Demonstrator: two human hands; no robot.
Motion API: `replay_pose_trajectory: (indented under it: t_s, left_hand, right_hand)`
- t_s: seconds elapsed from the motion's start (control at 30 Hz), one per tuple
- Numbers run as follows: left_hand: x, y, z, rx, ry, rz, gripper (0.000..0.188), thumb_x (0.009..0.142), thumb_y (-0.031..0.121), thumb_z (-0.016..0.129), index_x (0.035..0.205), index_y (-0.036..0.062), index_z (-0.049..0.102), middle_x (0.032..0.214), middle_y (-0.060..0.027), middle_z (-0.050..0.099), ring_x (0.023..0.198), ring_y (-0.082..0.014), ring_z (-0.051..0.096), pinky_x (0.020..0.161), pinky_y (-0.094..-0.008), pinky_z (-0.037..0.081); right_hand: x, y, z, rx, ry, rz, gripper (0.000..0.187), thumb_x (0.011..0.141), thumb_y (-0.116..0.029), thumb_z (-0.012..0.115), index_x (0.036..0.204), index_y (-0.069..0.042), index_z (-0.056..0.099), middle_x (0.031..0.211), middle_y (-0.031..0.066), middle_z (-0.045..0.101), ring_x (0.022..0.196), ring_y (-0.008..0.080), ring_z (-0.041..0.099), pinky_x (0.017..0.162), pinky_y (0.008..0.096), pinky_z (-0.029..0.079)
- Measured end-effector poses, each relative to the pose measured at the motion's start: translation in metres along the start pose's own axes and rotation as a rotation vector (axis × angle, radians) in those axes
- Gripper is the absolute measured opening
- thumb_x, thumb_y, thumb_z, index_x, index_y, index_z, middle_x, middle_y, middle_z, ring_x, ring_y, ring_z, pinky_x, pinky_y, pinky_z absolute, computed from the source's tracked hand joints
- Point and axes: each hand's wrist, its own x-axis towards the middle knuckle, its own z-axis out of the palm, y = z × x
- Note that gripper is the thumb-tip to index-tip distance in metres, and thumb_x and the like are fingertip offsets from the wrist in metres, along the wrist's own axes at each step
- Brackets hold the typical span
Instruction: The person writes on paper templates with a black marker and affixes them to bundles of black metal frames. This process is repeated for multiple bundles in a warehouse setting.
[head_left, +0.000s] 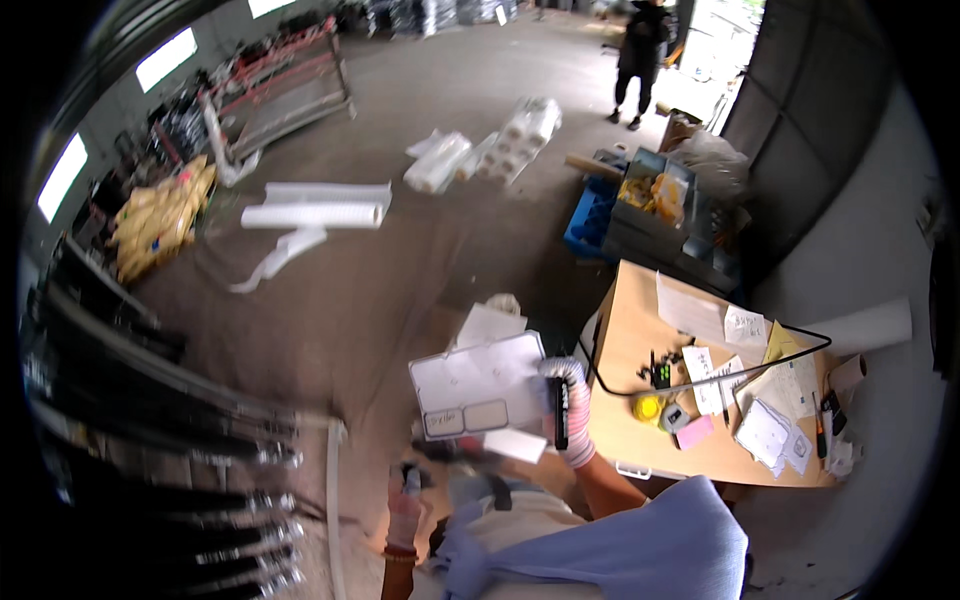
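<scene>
- Head view: a white board (pixel 480 385) with sheets of paper on it is held up in front of the body by the right hand (pixel 572 415), gloved in white and pink, so that its face is turned up toward the eyes, probably for reading.
- The right fingers (pixel 575 385) are wrapped around the board's right edge and closed on it; a dark pen (pixel 561 413) is pinched against that same edge.
- The left hand (pixel 404 510) hangs low by the hip, well apart from the board. Whether its fingers are apart or together cannot be told, as it is blurred.
- To the right stands a wooden desk (pixel 625 340), strewn with papers (pixel 765 430), a yellow tape measure (pixel 648 407) and a black cable (pixel 700 380).
</scene>
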Motion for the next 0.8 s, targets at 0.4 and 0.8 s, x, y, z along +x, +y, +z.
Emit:
replay_pose_trajectory:
  t_s: [0.4,0.8]
  left_hand:
    - [0.248,0.142,-0.030,0.109,-0.056,0.001,0.021,0.085,0.018,0.041,0.098,0.0109,0.055,0.064,-0.0084,0.056,0.052,-0.0190,0.056,0.053,-0.0315,0.052]
    - [0.573,0.291,-0.131,0.315,-0.032,-0.117,0.021,0.084,0.022,0.041,0.096,0.0126,0.056,0.059,-0.0045,0.053,0.048,-0.0178,0.053,0.042,-0.0334,0.048]
  right_hand:
    - [0.113,0.045,0.099,0.184,0.371,0.074,0.013,0.084,-0.018,0.047,0.085,-0.006,0.053,0.082,0.0025,0.052,0.075,0.0110,0.052,0.071,0.0267,0.046]
    - [0.270,0.209,0.272,-0.116,0.589,-0.026,0.020,0.073,-0.002,0.053,0.092,-0.008,0.047,0.090,0.0017,0.045,0.083,0.0083,0.043,0.073,0.0230,0.040]
